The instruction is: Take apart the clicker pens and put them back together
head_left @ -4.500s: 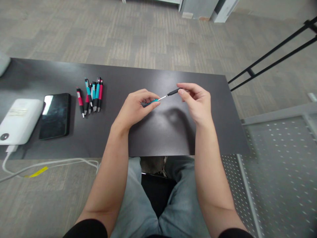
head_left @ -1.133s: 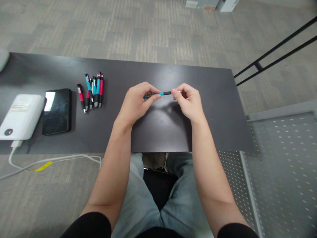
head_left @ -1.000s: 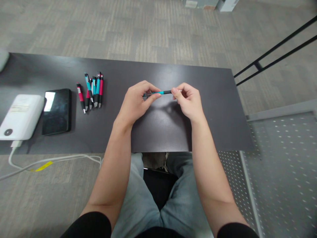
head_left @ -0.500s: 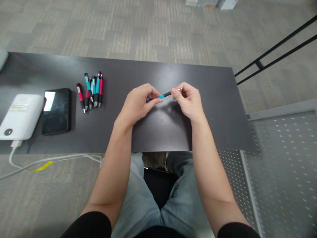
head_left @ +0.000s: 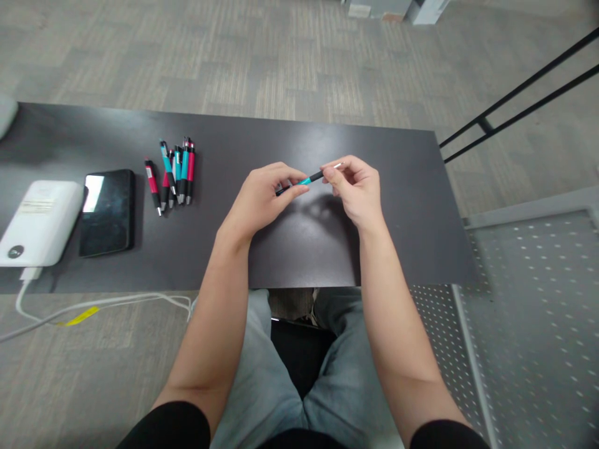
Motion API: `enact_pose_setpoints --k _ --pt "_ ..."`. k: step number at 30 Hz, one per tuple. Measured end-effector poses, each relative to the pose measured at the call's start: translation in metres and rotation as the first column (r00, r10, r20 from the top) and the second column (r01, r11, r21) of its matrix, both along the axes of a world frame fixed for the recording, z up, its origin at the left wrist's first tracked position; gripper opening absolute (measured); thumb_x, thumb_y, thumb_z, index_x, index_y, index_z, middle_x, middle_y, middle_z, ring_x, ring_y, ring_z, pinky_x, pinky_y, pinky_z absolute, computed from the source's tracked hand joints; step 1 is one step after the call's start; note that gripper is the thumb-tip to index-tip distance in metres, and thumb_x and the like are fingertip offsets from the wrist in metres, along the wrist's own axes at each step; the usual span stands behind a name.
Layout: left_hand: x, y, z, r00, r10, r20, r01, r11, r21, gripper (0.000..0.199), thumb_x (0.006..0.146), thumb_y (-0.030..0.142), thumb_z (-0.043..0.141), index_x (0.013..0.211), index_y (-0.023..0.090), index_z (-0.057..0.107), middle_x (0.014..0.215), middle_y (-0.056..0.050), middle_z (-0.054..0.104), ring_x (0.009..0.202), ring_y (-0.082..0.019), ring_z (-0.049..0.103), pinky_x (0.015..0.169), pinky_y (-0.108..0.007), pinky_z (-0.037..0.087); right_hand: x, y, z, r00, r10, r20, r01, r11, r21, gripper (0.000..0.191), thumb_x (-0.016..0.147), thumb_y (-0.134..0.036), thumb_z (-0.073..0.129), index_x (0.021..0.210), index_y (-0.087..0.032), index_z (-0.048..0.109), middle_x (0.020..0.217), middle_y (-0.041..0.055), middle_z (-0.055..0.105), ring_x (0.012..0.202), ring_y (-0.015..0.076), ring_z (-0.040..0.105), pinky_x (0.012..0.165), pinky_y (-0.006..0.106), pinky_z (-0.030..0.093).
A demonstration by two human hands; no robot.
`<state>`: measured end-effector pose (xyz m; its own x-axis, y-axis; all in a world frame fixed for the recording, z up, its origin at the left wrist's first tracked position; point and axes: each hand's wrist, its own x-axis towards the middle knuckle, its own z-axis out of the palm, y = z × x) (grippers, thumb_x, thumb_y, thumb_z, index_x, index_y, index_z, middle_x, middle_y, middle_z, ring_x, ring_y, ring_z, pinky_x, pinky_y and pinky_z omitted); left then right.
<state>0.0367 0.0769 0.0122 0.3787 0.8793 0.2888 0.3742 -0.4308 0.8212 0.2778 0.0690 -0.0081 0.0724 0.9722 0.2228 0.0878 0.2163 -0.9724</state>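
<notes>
Between my two hands, a teal and black pen is held above the dark table, tilted up toward the right. My left hand is closed around its teal part, thumb in front and fingers behind. The thumb and fingertips of my right hand pinch the black grip near the silver tip. Some of the barrel is hidden by my fingers. Off to the left lies a loose bunch of teal and red pens, several of them side by side and overlapping. One red pen lies slightly apart.
Left of the pens are a black glossy device and a white power bank with a white cable hanging past the table's near edge. A perforated grey metal panel and black rails stand at the right.
Both hands keep the pen in nearly the same place. The view has shifted slightly, and a little more of the silver tip shows beyond my right fingertips.
</notes>
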Motion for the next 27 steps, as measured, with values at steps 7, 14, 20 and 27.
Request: enact_pose_setpoints --k 7,14,20,27 --pt "0.001 -0.005 0.007 0.996 -0.039 0.079 0.045 0.997 -0.07 0.047 0.107 0.074 0.087 0.103 0.028 0.095 0.106 -0.009 0.094 0.098 -0.031 0.084 0.09 -0.041 0.064 0.002 0.0 0.001 0.994 0.101 -0.042 -0.101 0.995 0.009 0.067 0.092 -0.092 0.1 0.115 -0.03 0.091 0.098 0.0035 0.08 0.075 0.0193 0.066 0.062 0.035 0.058" --pt "0.003 -0.005 0.004 0.991 -0.078 0.112 0.095 0.984 -0.153 0.058 0.106 0.085 0.086 0.094 0.028 0.091 0.095 -0.008 0.092 0.088 -0.03 0.082 0.085 -0.041 0.066 0.004 -0.004 0.008 0.991 0.133 0.003 -0.133 0.991 -0.032 0.064 0.096 -0.092 0.097 0.12 -0.032 0.091 0.093 0.0025 0.075 0.075 0.0204 0.065 0.066 0.037 0.061" --pt "0.009 -0.008 0.006 0.993 -0.071 0.091 0.082 0.988 -0.128 0.049 0.11 0.074 0.086 0.095 0.027 0.092 0.094 -0.006 0.091 0.089 -0.03 0.083 0.083 -0.041 0.065 -0.007 -0.006 0.01 0.994 0.107 -0.006 -0.107 0.994 -0.025 0.074 0.089 -0.1 0.097 0.103 -0.03 0.083 0.081 -0.001 0.065 0.073 0.0196 0.063 0.068 0.036 0.06" --pt "0.016 -0.012 0.007 0.993 0.031 0.115 -0.018 0.994 -0.111 0.046 0.103 0.071 0.095 0.098 0.026 0.091 0.101 -0.007 0.093 0.093 -0.029 0.086 0.082 -0.039 0.066 -0.02 -0.002 0.005 0.999 0.051 0.013 -0.051 0.999 -0.002 0.073 0.096 -0.099 0.092 0.098 -0.029 0.07 0.093 0.0009 0.065 0.08 0.0183 0.063 0.071 0.034 0.059"
